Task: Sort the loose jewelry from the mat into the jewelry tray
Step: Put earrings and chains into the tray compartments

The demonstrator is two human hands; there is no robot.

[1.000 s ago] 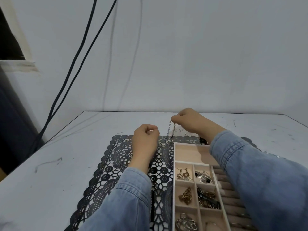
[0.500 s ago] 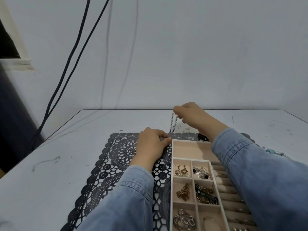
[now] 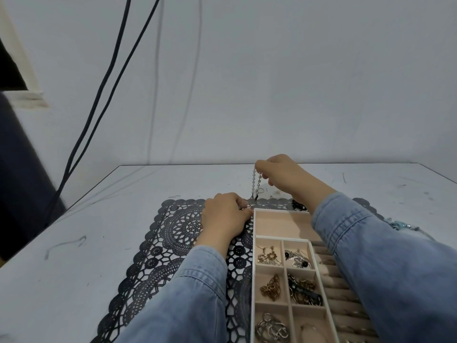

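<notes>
My right hand (image 3: 284,175) is raised beyond the far end of the jewelry tray (image 3: 254,268) and pinches a silver beaded chain (image 3: 256,181), which hangs down in a loop with a dark clasp at the bottom. My left hand (image 3: 223,215) rests on the black lace mat (image 3: 163,246) next to the tray's far left corner and pinches a small thin ring-like piece (image 3: 249,207) at its fingertips. The tray's small compartments hold earrings, chains and rings; its big far compartment (image 3: 279,224) shows bare lining.
A small clear ring piece (image 3: 275,194) and a dark item (image 3: 298,205) lie on the mat past the tray. A bluish piece (image 3: 398,225) lies at the mat's right edge. Two black cables (image 3: 103,100) hang down the wall at left. The white table surrounds the mat.
My right hand has lifted the beaded chain higher above the mat. My left hand has come down from mid-air onto the mat by the tray's corner.
</notes>
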